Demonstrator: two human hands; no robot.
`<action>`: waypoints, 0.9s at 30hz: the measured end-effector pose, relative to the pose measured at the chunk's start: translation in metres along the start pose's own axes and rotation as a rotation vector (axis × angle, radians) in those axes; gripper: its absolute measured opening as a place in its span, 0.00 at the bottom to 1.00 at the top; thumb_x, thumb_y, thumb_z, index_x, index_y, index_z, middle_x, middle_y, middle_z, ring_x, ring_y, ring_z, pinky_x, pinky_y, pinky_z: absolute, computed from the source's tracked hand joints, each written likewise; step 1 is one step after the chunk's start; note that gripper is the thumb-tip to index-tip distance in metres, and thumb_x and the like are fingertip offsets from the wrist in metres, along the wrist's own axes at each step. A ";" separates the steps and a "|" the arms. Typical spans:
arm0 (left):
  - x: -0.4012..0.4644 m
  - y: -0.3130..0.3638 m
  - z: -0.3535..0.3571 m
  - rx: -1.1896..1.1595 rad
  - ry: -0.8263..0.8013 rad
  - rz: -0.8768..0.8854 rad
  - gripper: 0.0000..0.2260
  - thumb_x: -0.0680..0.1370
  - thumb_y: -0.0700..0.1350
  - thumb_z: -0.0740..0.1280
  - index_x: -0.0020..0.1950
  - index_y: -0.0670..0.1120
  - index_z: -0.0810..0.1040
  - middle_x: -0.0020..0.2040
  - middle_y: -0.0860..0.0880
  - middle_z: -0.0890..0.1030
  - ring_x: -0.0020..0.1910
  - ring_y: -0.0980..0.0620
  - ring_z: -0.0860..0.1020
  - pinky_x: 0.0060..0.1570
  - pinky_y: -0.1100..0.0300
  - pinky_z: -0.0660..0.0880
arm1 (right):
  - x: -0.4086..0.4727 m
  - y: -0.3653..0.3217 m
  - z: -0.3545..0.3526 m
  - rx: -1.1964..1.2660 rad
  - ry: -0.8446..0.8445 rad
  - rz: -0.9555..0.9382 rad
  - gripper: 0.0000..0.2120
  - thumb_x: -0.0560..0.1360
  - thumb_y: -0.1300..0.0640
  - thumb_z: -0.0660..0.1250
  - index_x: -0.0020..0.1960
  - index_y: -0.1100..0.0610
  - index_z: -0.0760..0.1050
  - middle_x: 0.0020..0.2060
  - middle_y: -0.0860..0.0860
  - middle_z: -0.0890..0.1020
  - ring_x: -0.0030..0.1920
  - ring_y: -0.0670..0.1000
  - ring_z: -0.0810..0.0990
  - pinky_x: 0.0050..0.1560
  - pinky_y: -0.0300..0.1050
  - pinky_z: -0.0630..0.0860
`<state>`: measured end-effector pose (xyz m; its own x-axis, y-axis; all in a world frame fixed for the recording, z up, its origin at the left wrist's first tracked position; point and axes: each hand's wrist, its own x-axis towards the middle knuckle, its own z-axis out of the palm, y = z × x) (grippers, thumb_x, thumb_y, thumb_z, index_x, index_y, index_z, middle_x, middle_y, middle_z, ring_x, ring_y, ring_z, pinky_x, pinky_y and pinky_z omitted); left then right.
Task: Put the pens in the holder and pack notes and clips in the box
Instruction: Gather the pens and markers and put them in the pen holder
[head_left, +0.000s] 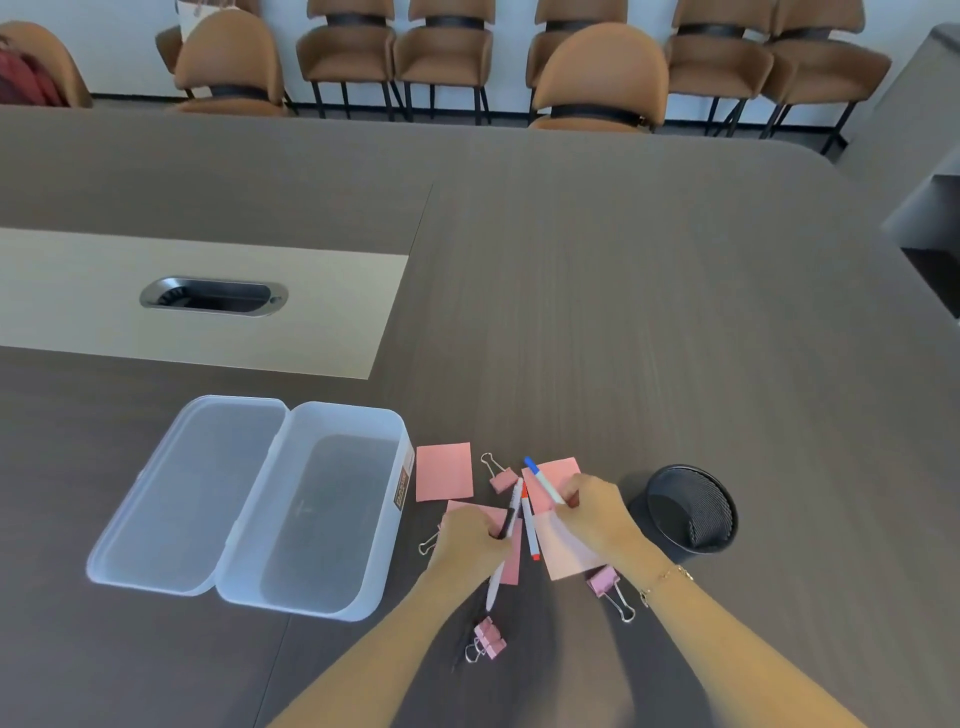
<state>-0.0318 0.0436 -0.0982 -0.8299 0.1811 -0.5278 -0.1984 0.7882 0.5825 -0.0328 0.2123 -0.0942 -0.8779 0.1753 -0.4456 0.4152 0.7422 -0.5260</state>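
Observation:
My left hand (470, 540) grips a black-tipped white pen (513, 506) over the pink notes. My right hand (597, 512) holds a blue-capped white pen (541, 478), tilted up to the left. Between the hands a red-tipped pen (530, 530) lies on the notes. Pink sticky notes (444, 472) are scattered on the table, some under my hands. Pink binder clips lie around them: one at the top (500, 475), one at the right (608, 587), one near me (488, 642). The clear plastic box (317, 509) stands open at the left. The black mesh pen holder (688, 506) stands at the right.
The box's hinged lid (192, 493) lies flat to the left of it. A cable port (213, 296) sits in the beige table inlay at the far left. Brown chairs (597, 78) line the far table edge. A grey cabinet stands at the far right.

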 end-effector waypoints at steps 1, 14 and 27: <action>0.001 0.001 -0.007 -0.004 -0.004 0.004 0.10 0.75 0.46 0.68 0.35 0.43 0.82 0.28 0.50 0.74 0.25 0.57 0.72 0.26 0.70 0.69 | 0.001 0.000 0.000 -0.003 -0.021 0.016 0.05 0.74 0.65 0.63 0.40 0.59 0.73 0.41 0.53 0.75 0.41 0.52 0.73 0.40 0.41 0.68; -0.001 -0.004 -0.065 -0.054 0.096 0.010 0.11 0.74 0.48 0.69 0.45 0.40 0.81 0.43 0.42 0.84 0.38 0.49 0.79 0.34 0.68 0.70 | -0.003 -0.045 0.039 -0.037 -0.032 0.055 0.05 0.76 0.64 0.61 0.50 0.62 0.73 0.42 0.55 0.73 0.40 0.57 0.75 0.41 0.49 0.75; -0.026 0.098 -0.103 -0.184 0.156 0.333 0.07 0.72 0.45 0.71 0.44 0.42 0.82 0.42 0.44 0.85 0.42 0.46 0.83 0.47 0.57 0.81 | -0.050 -0.026 -0.076 0.170 0.109 -0.024 0.07 0.72 0.61 0.65 0.36 0.54 0.73 0.35 0.54 0.81 0.36 0.52 0.77 0.33 0.35 0.69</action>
<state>-0.0839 0.0557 0.0367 -0.9309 0.3061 -0.1994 0.0165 0.5804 0.8141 -0.0179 0.2340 -0.0033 -0.9049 0.2345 -0.3552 0.4199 0.6287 -0.6545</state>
